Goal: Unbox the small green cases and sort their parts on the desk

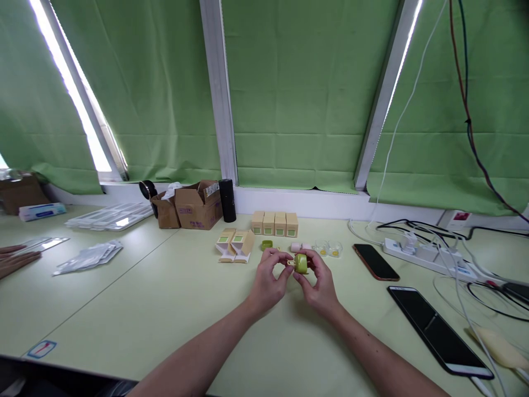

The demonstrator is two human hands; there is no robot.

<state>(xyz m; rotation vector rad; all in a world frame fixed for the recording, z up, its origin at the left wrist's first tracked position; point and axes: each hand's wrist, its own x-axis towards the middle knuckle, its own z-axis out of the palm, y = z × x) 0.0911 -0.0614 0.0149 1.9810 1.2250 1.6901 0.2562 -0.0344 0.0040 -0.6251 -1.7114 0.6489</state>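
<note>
Both of my hands meet over the middle of the pale green table. My right hand pinches a small round green piece. My left hand has its fingertips closed on a small yellowish part at that piece's left side. Just beyond my hands lie another green round piece, pink pieces and two small clear cups. Two opened tan cartons lie to the left of these. A row of several closed tan cartons stands behind.
Cardboard boxes and a black cylinder stand at the window sill. Clear trays and plastic bags lie at left, near another person's fingers. Two phones, a power strip and cables occupy the right.
</note>
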